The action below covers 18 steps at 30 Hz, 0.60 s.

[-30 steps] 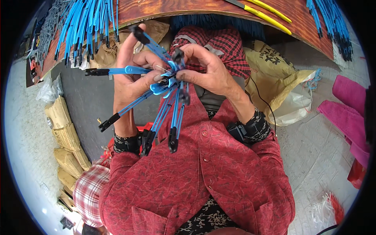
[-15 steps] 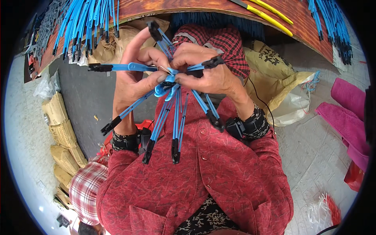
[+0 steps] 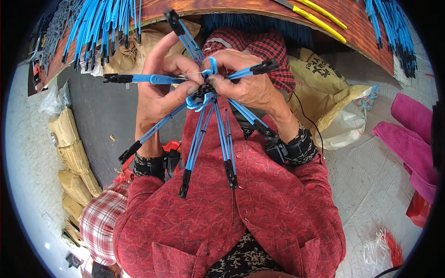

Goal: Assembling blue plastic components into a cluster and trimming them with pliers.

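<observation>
1. Red textured sleeves (image 3: pixel 278 204) nearest the camera; both forearms rise from the lower edge.
2. Left hand (image 3: pixel 160 95) — fingers clamped around the middle of a bundle of blue cables (image 3: pixel 204 99), held in front of the chest.
3. Right hand (image 3: pixel 250 85) — fingers pinched together on the bundle's knot, touching the left hand.
4. Cables: flat, smooth blue strands with black moulded ends, fanning outward like spokes — some down, some up and sideways.
5. Beyond: brown sacks (image 3: pixel 320 78) on the floor, crumpled.
6. Farthest: wooden table (image 3: pixel 357 32) edge, more blue cables (image 3: pixel 97 28) hanging over it, yellow-handled tool (image 3: pixel 320 18).
</observation>
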### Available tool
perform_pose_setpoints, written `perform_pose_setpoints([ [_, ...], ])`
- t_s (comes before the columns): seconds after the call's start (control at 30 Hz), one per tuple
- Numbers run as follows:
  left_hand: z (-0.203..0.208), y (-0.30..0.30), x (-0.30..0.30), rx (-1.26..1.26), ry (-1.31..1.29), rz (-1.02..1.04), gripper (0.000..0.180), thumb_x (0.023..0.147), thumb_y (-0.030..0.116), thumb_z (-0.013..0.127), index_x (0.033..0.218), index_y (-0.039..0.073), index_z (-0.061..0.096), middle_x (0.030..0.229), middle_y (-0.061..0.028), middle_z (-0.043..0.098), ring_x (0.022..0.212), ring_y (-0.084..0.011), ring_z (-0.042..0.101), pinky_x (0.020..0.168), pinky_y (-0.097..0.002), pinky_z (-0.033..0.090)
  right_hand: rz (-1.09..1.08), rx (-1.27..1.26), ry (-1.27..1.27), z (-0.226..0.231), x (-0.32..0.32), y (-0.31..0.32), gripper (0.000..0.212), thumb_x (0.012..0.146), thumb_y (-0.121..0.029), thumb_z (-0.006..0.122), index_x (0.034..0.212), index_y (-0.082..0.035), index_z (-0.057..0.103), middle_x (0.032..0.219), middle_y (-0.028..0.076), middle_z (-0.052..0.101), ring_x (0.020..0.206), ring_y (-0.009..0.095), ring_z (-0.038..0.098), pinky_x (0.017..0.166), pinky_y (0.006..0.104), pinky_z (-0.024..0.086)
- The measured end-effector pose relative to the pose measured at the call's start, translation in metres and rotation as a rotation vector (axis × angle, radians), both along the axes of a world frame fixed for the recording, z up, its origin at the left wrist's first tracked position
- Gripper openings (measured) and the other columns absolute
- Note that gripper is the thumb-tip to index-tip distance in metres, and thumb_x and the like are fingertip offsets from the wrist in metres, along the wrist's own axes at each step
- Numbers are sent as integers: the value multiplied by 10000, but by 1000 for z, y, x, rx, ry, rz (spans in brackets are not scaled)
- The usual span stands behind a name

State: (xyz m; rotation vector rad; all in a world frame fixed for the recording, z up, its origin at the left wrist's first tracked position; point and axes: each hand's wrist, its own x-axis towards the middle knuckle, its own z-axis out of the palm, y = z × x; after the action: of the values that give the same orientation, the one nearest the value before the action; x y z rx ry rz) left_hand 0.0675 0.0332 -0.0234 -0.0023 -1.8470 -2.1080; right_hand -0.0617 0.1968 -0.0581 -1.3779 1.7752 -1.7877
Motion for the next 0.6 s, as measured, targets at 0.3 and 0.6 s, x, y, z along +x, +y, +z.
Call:
perform_pose_setpoints([
  [0.3, 0, -3, 2, -5, -9, -61, 852, 837, 17, 773, 1536, -33, 289, 919, -127, 669, 845, -152, 661, 760, -264, 533, 19, 110, -352, 4, -10, 3, 188, 901, -155, 633, 1039, -62, 721, 798, 67, 677, 723, 126, 643, 680, 296, 523],
  [0.6, 3, -4, 3, -54, -56, -58, 659, 843, 25, 767, 1423, -52, 465, 935, -109, 664, 858, -156, 661, 788, -276, 540, -69, 213, -76, 0, -22, 12, 333, 819, -265, 792, 1067, -59, 711, 937, 85, 685, 914, 263, 652, 845, 358, 516],
])
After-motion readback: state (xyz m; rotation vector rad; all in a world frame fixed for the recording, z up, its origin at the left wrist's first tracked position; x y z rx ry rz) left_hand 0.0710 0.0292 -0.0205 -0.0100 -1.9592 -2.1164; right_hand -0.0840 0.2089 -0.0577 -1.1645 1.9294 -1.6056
